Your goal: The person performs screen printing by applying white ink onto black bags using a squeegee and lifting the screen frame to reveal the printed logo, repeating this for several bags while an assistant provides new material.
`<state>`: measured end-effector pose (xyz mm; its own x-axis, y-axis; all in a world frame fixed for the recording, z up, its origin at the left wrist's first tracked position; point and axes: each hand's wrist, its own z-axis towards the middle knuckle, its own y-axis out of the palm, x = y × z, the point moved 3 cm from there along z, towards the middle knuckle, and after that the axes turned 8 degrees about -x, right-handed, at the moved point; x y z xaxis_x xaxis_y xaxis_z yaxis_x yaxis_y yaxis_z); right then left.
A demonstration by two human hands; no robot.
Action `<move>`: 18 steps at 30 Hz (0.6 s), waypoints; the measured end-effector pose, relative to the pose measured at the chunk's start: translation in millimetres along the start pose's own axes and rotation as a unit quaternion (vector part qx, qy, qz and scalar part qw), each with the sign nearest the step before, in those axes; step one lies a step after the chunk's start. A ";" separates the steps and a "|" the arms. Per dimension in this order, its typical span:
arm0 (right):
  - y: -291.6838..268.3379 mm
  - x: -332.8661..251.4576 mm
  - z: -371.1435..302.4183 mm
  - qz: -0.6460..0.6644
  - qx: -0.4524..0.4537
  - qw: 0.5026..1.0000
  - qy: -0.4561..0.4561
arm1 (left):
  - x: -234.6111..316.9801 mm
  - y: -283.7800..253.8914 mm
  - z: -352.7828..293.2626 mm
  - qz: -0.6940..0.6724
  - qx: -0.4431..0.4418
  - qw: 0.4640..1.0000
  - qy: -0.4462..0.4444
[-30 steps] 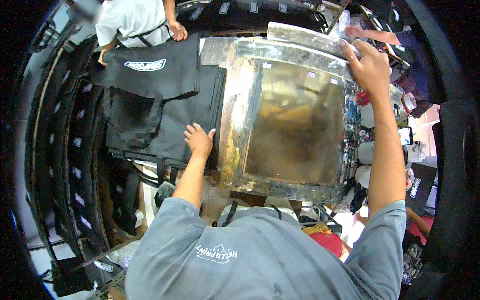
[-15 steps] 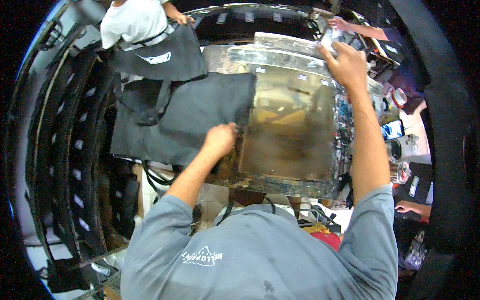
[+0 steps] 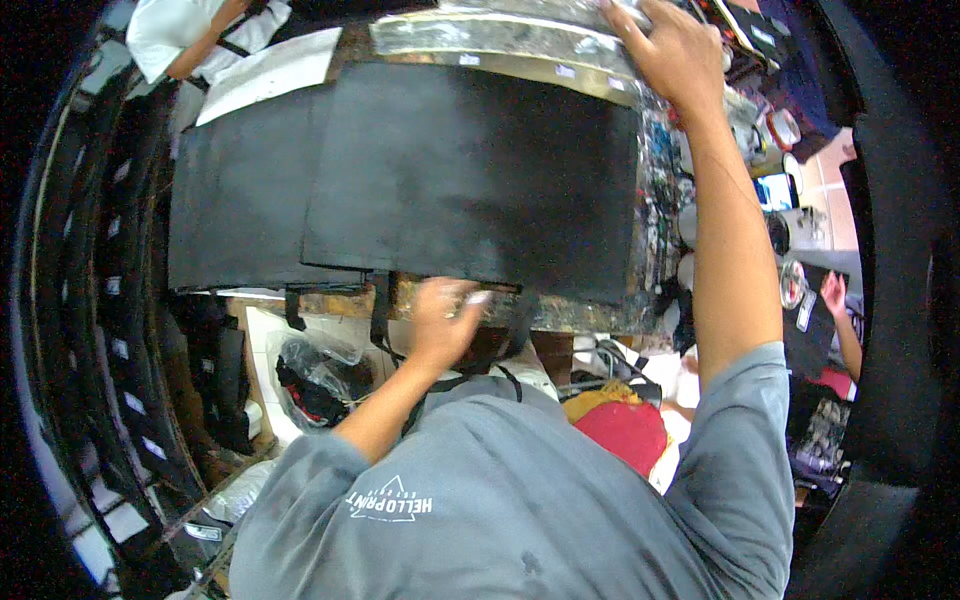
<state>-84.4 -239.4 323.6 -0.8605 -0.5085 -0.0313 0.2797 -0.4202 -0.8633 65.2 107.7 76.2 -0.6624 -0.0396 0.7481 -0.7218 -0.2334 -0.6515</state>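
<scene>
A black fabric tote bag [image 3: 470,170] lies flat over the printing board, covering most of its yellowish surface. Its dark strap [image 3: 383,312] hangs past the near edge. My left hand [image 3: 445,318] is at that near edge, beside the strap; motion blurs its fingers, so what they grip cannot be told. A second black bag [image 3: 235,190] lies to the left, partly under the first. At the far right, my right hand [image 3: 682,55] has its fingers curled around the taped bar of a frame [image 3: 500,38], partly beyond the picture's edge.
Another person [image 3: 190,40] in white stands at the far left, near a pale sheet [image 3: 275,75]. Racks with black pieces [image 3: 115,300] line the left. Tape rolls and tubs [image 3: 785,128] crowd the right side, where another person's hand [image 3: 833,292] shows. A red cloth [image 3: 625,435] lies below.
A black bag now covers the yellowish board that was bare. My left hand has come nearer to me; my right stays at the frame. The other person's held bag has left view.
</scene>
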 end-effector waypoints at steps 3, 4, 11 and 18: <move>-3.3 2.0 2.0 0.023 -0.009 0.999 -0.022 | -47.2 -55.3 -21.2 0.075 0.109 0.988 -0.077; -6.4 2.3 8.6 0.026 0.002 0.999 -0.037 | -48.1 -62.1 0.6 0.130 0.069 0.989 -0.025; 14.2 18.3 31.2 -0.041 -0.022 0.996 -0.072 | -26.8 43.0 165.4 0.284 -0.168 0.934 0.139; 6.2 19.6 41.7 0.038 -0.023 0.997 -0.064 | -29.4 132.5 165.3 0.261 -0.182 0.938 0.135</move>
<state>-81.8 -283.3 338.6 -0.7749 -0.6311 -0.0358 0.3205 -0.3433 -0.8828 22.2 -82.6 -11.2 -0.9358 0.2026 0.2886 -0.2735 0.0995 -0.9567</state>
